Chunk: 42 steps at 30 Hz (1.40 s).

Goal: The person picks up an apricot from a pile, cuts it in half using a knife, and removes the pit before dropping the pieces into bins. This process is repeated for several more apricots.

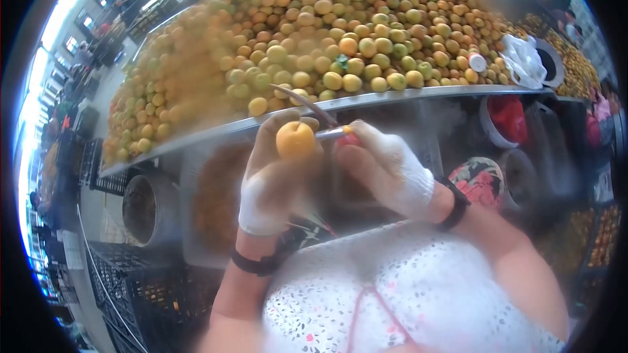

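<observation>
A metal-rimmed tabletop (405,96) heaped with yellow-orange fruit (366,19) crosses the upper frame, a white plastic bag (523,62) near its right end. At centre, the gloved left hand's (265,180) fingers grip one yellow fruit (296,140); the right hand's (392,167) fingers pinch a metal-shafted tool (332,133) pointing at it. A round bin (140,209) and black crates (157,294) occupy the lower left; bright windows (65,10) line the room's upper left.
</observation>
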Available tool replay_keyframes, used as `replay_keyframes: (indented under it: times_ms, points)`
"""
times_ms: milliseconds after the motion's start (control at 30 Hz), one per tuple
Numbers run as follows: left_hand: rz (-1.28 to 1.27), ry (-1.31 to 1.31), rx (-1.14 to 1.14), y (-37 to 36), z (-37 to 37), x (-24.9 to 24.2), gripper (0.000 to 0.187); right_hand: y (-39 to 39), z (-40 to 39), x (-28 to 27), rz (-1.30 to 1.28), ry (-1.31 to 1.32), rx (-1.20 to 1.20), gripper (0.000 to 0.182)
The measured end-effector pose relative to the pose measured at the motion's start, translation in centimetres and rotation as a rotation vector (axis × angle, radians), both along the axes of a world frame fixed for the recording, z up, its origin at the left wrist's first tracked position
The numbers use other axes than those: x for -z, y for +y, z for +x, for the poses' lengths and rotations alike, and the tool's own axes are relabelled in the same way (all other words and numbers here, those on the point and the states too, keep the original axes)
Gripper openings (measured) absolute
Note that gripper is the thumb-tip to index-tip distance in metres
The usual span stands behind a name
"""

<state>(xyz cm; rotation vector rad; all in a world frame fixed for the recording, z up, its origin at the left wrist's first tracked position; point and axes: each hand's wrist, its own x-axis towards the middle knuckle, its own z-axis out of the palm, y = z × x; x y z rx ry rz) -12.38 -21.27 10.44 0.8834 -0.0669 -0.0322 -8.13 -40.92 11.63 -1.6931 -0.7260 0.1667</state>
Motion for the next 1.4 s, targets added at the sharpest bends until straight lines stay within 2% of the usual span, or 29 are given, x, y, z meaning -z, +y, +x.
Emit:
replay_keyframes:
  times_ms: [67,100,133,200,333,400,433,600,667,733,800,867,933,1067,1133,1200,1267,1333,1367,1400]
  points:
    - [0.069,-0.148,-0.007,-1.3,-0.4,-0.4,0.072,-0.1,-0.5,0.1,0.075,-0.089,-0.006,0.017]
    - [0.176,-0.204,-0.038,-1.8,-0.6,-0.7,0.071,-0.2,-0.6,0.2,0.076,-0.066,-0.011,0.020]
    - [0.176,-0.208,-0.031,-2.2,-0.8,-0.8,0.071,-0.4,-0.8,-0.1,0.077,-0.069,-0.004,0.020]
    - [0.321,-0.191,-0.143,-2.7,-1.3,-0.8,0.068,-0.8,-1.1,-0.6,0.041,-0.094,-0.013,0.022]
    - [0.399,-0.201,-0.149,-3.1,-1.5,-0.4,0.067,-1.0,-1.0,0.2,0.042,-0.110,-0.019,0.024]
    - [0.351,-0.183,-0.086,-2.8,-1.5,-0.3,0.065,-1.2,-1.1,-0.3,-0.098,-0.312,0.050,0.025]
    - [0.354,-0.187,-0.090,-2.9,-1.5,-0.5,0.065,-1.2,-1.1,-0.3,-0.095,-0.317,0.046,0.025]
    - [0.637,-0.022,-0.284,-4.8,-1.4,-1.6,0.060,-0.9,-1.2,1.0,-0.225,-0.454,0.169,0.019]
    - [1.011,-0.417,-0.427,-4.4,0.0,-0.7,0.059,0.5,-0.4,4.5,0.514,0.572,0.150,0.012]
    - [0.892,-0.429,-0.585,-5.5,0.9,-0.2,0.041,-0.2,-0.1,2.9,-0.071,-0.294,0.193,0.011]
    - [0.958,-0.512,-0.664,-5.5,0.6,-1.5,0.045,0.0,-0.8,-0.6,-0.096,-0.327,0.136,0.011]
    - [0.924,-0.501,-0.662,-5.6,0.5,-1.8,0.049,-0.1,-0.9,-0.7,-0.153,-0.342,0.121,0.011]
    - [0.931,-0.457,-0.662,-5.5,0.5,-1.5,0.054,0.3,-0.3,1.3,0.017,-0.190,0.117,0.013]
    - [0.937,-0.505,-0.691,-5.2,0.2,-1.4,0.057,1.2,-0.5,1.3,0.029,-0.193,0.129,0.016]
    - [1.176,-0.558,-0.858,-5.5,-0.2,-1.2,0.062,2.6,-0.9,1.1,0.879,0.938,0.184,0.020]
    - [1.148,-0.507,-0.719,-4.8,-0.8,-1.0,0.063,2.6,-1.8,-0.3,0.645,0.692,0.102,0.025]
    - [0.886,-0.373,-0.505,-4.7,-0.7,-1.3,0.063,0.1,-1.4,-0.4,0.019,0.061,-0.002,0.023]
    - [0.664,-0.121,-0.314,-5.0,-1.6,-2.7,0.064,-1.1,-2.3,-2.8,0.212,0.729,-0.174,0.023]
    - [0.613,-0.099,-0.224,-4.9,-1.7,-3.1,0.064,-1.7,-2.1,-2.9,0.223,0.738,-0.129,0.023]
    - [0.567,-0.072,-0.142,-4.9,-1.8,-3.2,0.065,-2.3,-2.0,-2.9,0.291,0.924,-0.256,0.024]
